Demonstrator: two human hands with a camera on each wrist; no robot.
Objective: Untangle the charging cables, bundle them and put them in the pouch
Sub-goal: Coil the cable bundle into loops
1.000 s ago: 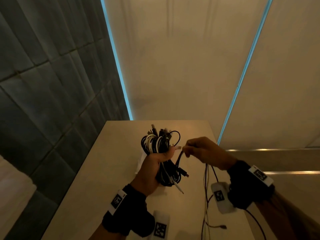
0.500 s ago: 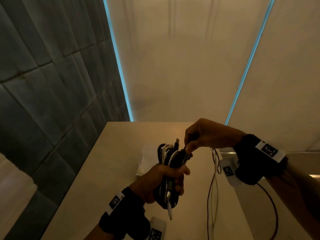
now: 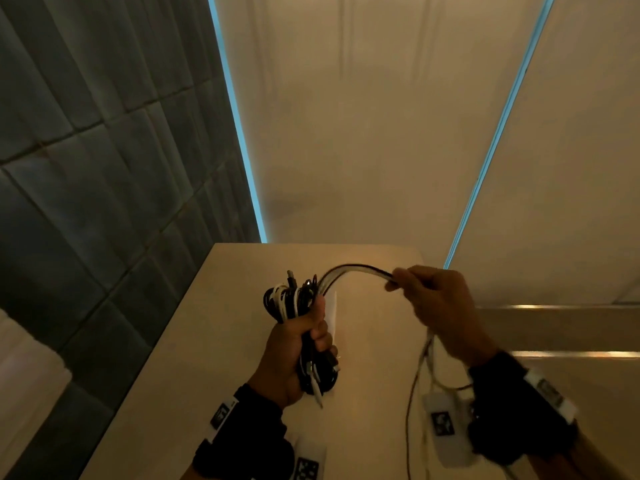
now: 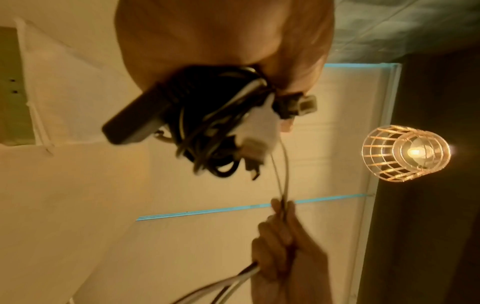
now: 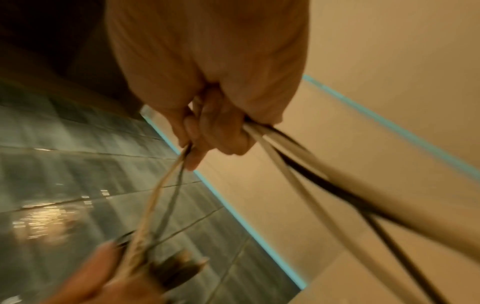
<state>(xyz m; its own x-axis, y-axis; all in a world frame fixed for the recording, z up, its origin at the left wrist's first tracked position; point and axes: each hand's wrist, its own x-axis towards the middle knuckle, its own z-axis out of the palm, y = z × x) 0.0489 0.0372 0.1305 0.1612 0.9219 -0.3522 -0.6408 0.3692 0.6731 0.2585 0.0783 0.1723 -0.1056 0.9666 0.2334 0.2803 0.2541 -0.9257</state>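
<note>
Coiled cable bundle point(image 3: 294, 306) in left hand point(image 3: 294, 344)

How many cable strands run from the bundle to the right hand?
2 that I can make out: one white strand and one black strand, arching from the bundle in the left hand to the right hand; blur may hide more.

I stand at a pale, beige table point(image 3: 180, 358) whose far edge meets the cream wall. A flat white piece point(image 3: 332, 315) lies on it near the middle, mostly hidden, and I cannot tell what it is. Thin cable strands point(image 3: 412, 403) trail down toward the tabletop on my right; whether they touch it is unclear.
</note>
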